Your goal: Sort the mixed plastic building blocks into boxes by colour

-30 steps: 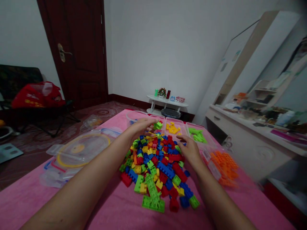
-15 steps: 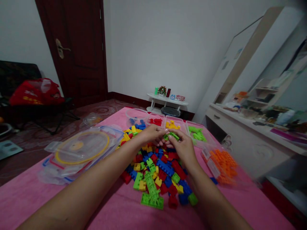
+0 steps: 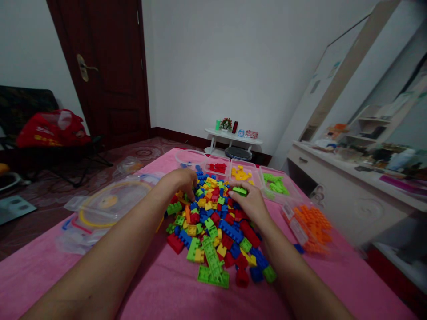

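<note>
A pile of toy building bricks in red, blue, yellow, green and orange lies on the pink cloth. Over the pile's left side my left hand reaches down, fingers bent and partly hidden, thumb apart; I see nothing held in it. Between the thumb and fingers of my right hand is a green brick, held above the pile's right side. A long green brick piece lies at the pile's near edge.
Behind the pile stand clear boxes with red bricks, yellow bricks and light green bricks; blue ones lie at the back left. A box of orange bricks is on the right. Clear lids are stacked left.
My hands were together at the green pieces over the pile. Now the left has moved left and down onto the bricks, while the right keeps a green brick.
</note>
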Available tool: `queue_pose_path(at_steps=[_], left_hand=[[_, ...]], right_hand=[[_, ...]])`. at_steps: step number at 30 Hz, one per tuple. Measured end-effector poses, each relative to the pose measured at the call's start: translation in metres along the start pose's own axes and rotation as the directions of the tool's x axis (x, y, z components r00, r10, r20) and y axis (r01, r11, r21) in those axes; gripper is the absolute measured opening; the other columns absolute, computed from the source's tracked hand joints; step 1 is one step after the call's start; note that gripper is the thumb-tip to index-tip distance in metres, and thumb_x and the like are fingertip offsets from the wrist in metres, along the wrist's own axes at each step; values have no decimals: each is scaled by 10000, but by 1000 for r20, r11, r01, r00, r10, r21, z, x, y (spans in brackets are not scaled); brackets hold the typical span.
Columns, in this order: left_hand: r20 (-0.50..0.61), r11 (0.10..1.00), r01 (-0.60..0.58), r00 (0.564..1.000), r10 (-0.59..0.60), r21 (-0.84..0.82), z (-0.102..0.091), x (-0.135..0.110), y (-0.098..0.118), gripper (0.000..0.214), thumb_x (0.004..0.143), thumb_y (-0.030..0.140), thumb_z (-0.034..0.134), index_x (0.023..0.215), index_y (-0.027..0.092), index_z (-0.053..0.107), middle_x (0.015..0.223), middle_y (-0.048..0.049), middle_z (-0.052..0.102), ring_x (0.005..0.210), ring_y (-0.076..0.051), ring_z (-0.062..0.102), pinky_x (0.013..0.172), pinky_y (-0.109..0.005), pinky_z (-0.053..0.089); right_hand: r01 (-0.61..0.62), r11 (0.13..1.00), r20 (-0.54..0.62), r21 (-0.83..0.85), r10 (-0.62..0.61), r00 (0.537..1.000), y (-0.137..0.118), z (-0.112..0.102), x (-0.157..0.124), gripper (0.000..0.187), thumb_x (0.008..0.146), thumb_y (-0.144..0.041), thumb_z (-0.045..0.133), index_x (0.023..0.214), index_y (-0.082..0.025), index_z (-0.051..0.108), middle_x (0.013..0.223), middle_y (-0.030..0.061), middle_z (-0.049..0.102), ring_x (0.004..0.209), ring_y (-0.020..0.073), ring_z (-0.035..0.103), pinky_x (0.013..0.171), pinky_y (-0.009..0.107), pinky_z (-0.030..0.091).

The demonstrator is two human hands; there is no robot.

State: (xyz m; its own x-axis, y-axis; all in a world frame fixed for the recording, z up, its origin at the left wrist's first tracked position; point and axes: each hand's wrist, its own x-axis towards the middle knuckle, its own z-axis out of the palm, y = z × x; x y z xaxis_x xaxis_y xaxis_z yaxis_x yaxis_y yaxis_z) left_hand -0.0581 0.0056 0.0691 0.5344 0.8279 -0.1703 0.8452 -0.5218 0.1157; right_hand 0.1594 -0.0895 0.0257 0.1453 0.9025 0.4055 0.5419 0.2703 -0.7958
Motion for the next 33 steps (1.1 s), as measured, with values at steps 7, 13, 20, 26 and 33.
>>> queue_pose_path(at_steps=[7, 13, 20, 26, 33], left_hand=[[29, 993, -37, 999, 34, 114, 4, -2, 13, 535, 446, 121, 721, 975, 201, 701, 942, -89, 696, 846, -246, 630, 734, -265, 468], [-35, 999, -13, 999, 14, 41, 0, -1, 8, 302, 504, 104, 653, 790, 165, 729, 807, -82, 704, 718, -207, 630, 630, -240, 464], [-244, 790, -168, 970, 24, -590, -8, 4, 14, 213, 586, 191, 673, 790, 130, 677, 730, -38, 666, 624, -146, 611, 548, -226, 483], [-472, 391, -481, 872, 127, -784, -9, -5, 60, 289, 676, 279, 691, 908, 113, 647, 834, -61, 679, 690, -127, 623, 612, -247, 514], [-526, 496, -534, 833, 171, -685, 14, 4, 84, 202, 712, 260, 655, 848, 117, 702, 832, -60, 704, 741, -155, 646, 674, -249, 512]], right_hand=[[208, 923, 192, -324, -151, 970, 2, 17, -4, 210, 694, -187, 666, 901, -209, 701, 971, 55, 692, 922, 219, 619, 835, 353, 450], [209, 929, 143, -307, -172, 975, 0, 13, -7, 225, 722, -182, 636, 936, -191, 705, 949, 77, 661, 919, 219, 592, 839, 356, 438], [-246, 729, -5, 639, 324, 946, -17, 9, -5, 184, 738, -277, 634, 885, -167, 621, 683, -10, 570, 531, 84, 499, 422, 168, 364], [-506, 108, 424, 856, 414, 805, -33, 9, -10, 280, 884, -396, 419, 834, -157, 556, 712, 50, 610, 518, 81, 531, 340, 119, 335], [-479, -6, 432, 878, 440, 787, -38, 9, -13, 334, 897, -480, 375, 851, -190, 536, 634, 10, 615, 524, 110, 594, 369, 145, 414]])
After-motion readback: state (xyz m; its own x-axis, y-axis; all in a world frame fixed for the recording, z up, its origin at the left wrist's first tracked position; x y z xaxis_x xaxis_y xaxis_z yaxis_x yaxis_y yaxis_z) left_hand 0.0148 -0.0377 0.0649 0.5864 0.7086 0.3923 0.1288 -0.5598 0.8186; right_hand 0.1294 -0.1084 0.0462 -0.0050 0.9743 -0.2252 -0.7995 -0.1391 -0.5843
